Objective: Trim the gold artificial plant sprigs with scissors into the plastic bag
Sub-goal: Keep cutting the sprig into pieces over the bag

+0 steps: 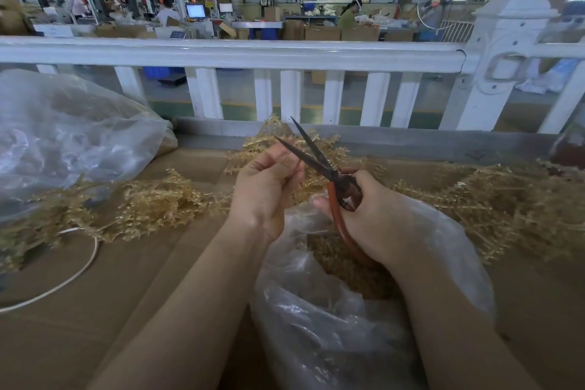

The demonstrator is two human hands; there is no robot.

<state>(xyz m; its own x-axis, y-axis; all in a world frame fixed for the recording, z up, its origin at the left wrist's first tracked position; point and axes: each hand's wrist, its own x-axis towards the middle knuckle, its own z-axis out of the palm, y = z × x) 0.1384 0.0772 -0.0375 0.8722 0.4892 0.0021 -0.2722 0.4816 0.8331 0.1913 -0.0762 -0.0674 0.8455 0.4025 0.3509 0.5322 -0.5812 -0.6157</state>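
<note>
**Sprig held up to open scissors over bag**

Factory hall behind a white railing [228, 54]; people at benches with boxes and a monitor far beyond the railing. On the near side of the railing, a brown cardboard-covered table [95, 310].

Landmark: the plastic bag [332, 326], open, at the table's near edge between the forearms. Gold trimmings lie inside it.

Left hand [266, 190] is just above the bag's far-left rim, fingers curled, pinching a gold sprig [278, 139] that sticks up past the fingertips. The sprig's stem inside the hand is hidden.

Right hand [370, 215] is over the bag's far rim, fingers wrapped round the red handles of the scissors [316, 158]. Blades are dark, spread apart in a V, tips pointing away from the bag toward the railing. One blade crosses right next to the left fingertips; cannot tell if it touches the sprig.

Loose pile of gold sprigs [506, 199] to the right of the bag, spreading behind it. More sprigs [142, 206] left of the bag. Farther left of the bag, a second, bigger clear bag [69, 136], bulging. White cord [79, 269] loops on the table left of the bag, near the left sprigs.
</note>
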